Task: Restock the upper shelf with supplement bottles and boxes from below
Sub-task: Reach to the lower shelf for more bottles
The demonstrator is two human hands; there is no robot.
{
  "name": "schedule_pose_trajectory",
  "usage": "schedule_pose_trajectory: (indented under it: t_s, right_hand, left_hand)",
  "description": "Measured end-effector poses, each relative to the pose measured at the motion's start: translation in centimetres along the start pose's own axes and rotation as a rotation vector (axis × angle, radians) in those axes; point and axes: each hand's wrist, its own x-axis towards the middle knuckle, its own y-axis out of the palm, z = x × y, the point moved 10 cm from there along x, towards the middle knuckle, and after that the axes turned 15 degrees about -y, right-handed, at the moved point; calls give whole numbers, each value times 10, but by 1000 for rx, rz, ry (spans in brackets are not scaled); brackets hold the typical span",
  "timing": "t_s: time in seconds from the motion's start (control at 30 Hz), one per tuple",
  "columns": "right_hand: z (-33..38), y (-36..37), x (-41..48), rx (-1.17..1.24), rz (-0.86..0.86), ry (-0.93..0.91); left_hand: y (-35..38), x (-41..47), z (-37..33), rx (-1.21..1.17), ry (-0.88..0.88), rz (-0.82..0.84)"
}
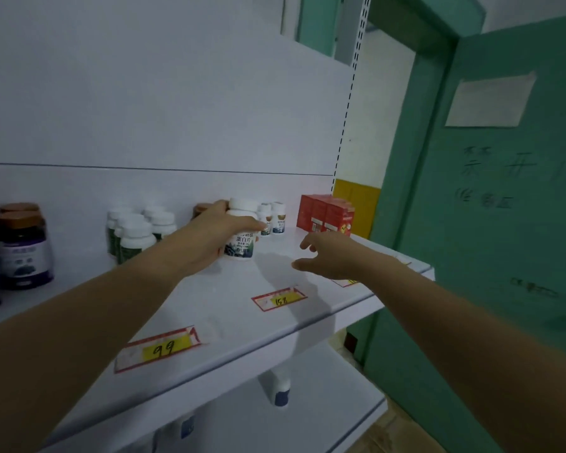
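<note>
White bottle (241,240) is standing upright mid-shelf on the upper shelf (239,325); whether its base is touching the board is unclear. Left hand (209,238) is gripping it from 9 o'clock, fingers wrapping its upper body below the cap. Right hand (327,256) is hovering at 4 o'clock, fingers loose and spread, holding nothing. Two small bottles (272,218) are sitting just behind at 1 o'clock, red boxes (326,214) at 2 o'clock near the shelf end. White-capped bottles (134,233) are clustering at 9 o'clock, dark jars (25,246) beyond them. Price tags "158" (280,299) and "99" (159,347) are lying at 5 and 7 o'clock. One bottle (280,387) is waiting on the lower shelf.
</note>
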Motion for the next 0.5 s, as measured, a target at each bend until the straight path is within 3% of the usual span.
schedule_pose_trajectory:
  t_s: [0.5]
  right_hand:
    - [-104, 22, 117, -18, 104, -390]
  left_hand:
    - [54, 120, 18, 144, -94, -361]
